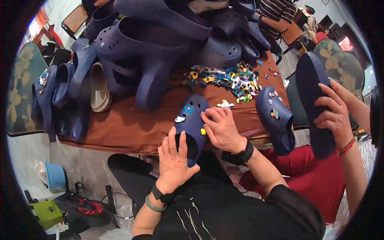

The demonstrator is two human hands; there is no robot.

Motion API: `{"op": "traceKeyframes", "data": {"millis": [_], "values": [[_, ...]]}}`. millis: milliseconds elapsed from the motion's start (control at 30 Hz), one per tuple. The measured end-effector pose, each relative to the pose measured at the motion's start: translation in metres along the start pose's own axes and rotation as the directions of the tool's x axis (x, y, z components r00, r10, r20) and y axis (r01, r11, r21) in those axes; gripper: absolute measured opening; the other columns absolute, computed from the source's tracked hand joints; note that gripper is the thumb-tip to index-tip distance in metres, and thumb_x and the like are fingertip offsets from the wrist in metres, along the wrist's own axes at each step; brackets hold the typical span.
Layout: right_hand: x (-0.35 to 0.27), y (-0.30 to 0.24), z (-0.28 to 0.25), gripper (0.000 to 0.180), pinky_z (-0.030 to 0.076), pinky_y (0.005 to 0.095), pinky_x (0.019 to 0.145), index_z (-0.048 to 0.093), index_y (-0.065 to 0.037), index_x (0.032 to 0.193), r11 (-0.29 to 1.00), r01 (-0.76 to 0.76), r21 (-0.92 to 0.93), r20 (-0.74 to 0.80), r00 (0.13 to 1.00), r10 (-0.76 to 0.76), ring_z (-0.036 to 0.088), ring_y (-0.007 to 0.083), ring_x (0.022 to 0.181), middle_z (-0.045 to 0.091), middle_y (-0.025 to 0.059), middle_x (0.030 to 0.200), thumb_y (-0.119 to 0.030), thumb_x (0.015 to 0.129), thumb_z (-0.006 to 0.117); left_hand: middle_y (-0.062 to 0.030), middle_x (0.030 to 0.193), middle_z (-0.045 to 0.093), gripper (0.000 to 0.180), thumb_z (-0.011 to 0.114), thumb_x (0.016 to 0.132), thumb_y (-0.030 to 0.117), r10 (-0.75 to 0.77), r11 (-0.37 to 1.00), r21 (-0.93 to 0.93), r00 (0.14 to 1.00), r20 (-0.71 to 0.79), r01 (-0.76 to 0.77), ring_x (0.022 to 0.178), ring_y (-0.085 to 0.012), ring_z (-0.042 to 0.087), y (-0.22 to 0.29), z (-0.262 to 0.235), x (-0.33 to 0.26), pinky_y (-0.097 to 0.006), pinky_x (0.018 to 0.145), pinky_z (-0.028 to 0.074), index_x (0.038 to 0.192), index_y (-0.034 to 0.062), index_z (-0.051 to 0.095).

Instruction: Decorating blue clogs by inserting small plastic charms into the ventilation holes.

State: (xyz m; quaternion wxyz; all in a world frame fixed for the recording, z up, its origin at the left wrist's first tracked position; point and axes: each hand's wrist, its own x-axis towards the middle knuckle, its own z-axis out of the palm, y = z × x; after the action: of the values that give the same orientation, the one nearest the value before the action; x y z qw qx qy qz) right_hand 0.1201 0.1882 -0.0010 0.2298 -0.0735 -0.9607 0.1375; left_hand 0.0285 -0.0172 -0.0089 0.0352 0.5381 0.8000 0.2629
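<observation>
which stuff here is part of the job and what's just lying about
Part of the job:
clog, left hand on it, right hand at its side
charms, piled on the table
other clogs, probably

Just lying about, it seems:
blue bucket
brown chair

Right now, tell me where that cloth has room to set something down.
Near its front edge, the brown cloth is bare between the beige footwear and the held navy clog. A smaller gap lies between the white charm and the decorated clog at right. Crowded: toward the back, with piled clogs and the charm heap.
</observation>
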Motion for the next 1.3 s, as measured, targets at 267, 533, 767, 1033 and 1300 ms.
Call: {"op": "traceKeyframes", "data": {"millis": [267,533,767,1033,1300], "values": [[-0.01,0.049,-0.001,0.024,0.05,0.0388,0.078,0.069,-0.005,0.105,0.912,-0.12,0.393,-0.149,0.97,0.192,0.063,0.0316,0.089,0.064,0.0134,0.096,-0.002,0.081,0.067,-0.0247,0.152,0.017,0.132,0.087,0.051,0.035,0.008,1.0,0.026,1.0,-0.012,-0.007,0.128,-0.0433,0.032,0.0,0.0,-0.002,-0.053,0.097,0.033,0.153,0.0075,0.007],[-0.02,0.113,-0.001,0.022,0.05,0.041,0.077,0.067,-0.004,0.099,0.931,-0.34,0.134,-0.006,0.939,0.344,0.063,0.0321,0.09,0.065,0.0118,0.095,-0.007,0.078,0.073,-0.0242,0.153,0.016,0.132,0.087,0.052,0.034,0.011,0.999,0.034,1.0,-0.025,-0.01,0.128,-0.0437,0.032,0.0,0.003,-0.003,-0.052,0.098,0.033,0.154,0.01,0.007],[-0.02,0.104,0.004,0.025,0.047,0.0429,0.084,0.067,-0.007,0.104,0.973,-0.222,0.055,-0.104,0.968,0.227,0.058,0.032,0.097,0.065,0.0091,0.095,-0.008,0.079,0.073,-0.0232,0.154,0.017,0.13,0.087,0.052,0.034,0.017,0.999,0.033,0.999,-0.037,-0.015,0.127,-0.0435,0.032,-0.001,0.003,-0.004,-0.052,0.097,0.033,0.153,0.0104,0.008],[0.013,0.058,0.002,0.024,0.045,0.0404,0.08,0.067,-0.008,0.101,0.984,-0.13,0.126,-0.251,0.955,0.158,0.058,0.0284,0.092,0.065,0.0072,0.093,-0.009,0.078,0.073,-0.0252,0.154,0.016,0.137,0.087,0.049,0.032,-0.002,1.0,0.021,1.0,-0.025,0.002,0.133,-0.0446,0.03,0.0,0.005,-0.006,-0.052,0.101,0.033,0.155,0.0134,0.002],[0.028,0.006,0.007,0.031,0.042,0.0421,0.085,0.066,-0.01,0.1,0.991,0.035,-0.132,-0.254,0.965,-0.068,0.057,0.0266,0.093,0.062,0.0041,0.092,-0.01,0.071,0.078,-0.0253,0.153,0.016,0.137,0.088,0.051,0.036,-0.01,1.0,0.008,1.0,-0.006,0.01,0.132,-0.0445,0.031,0.0,0.001,-0.003,-0.052,0.099,0.034,0.155,0.0111,0.003]]}}
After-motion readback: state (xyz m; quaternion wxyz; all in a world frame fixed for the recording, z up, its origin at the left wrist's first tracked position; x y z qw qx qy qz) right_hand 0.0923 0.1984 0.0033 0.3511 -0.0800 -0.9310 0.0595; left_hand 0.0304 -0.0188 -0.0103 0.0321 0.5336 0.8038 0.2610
